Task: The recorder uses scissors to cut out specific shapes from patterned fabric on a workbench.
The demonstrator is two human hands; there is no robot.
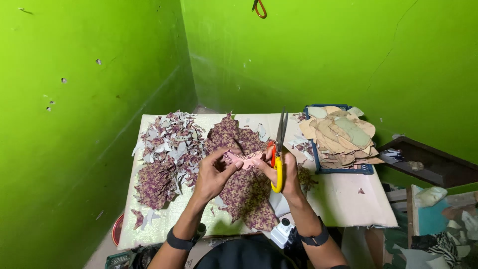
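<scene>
A: What did the hands hold?
B: Left hand (211, 174) pinched a pink cut piece (242, 158) above the counter (343, 199), kept taut betw. both hands. Right hand (284, 172) gripped yellow-handled scissors (279, 149), blades up, prob. parked clear of the piece.
A: Nearby?
B: Patterned fabric (244, 189) beneath; scraps (169, 144) left; tan cutouts in a tray (343, 170) right.

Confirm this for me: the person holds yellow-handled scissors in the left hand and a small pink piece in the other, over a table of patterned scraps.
Not quite. The head view shows the scissors in the right hand, blades pointing up. The left hand holds the small pink piece. The rest stands: patterned scraps cover the table.
</scene>
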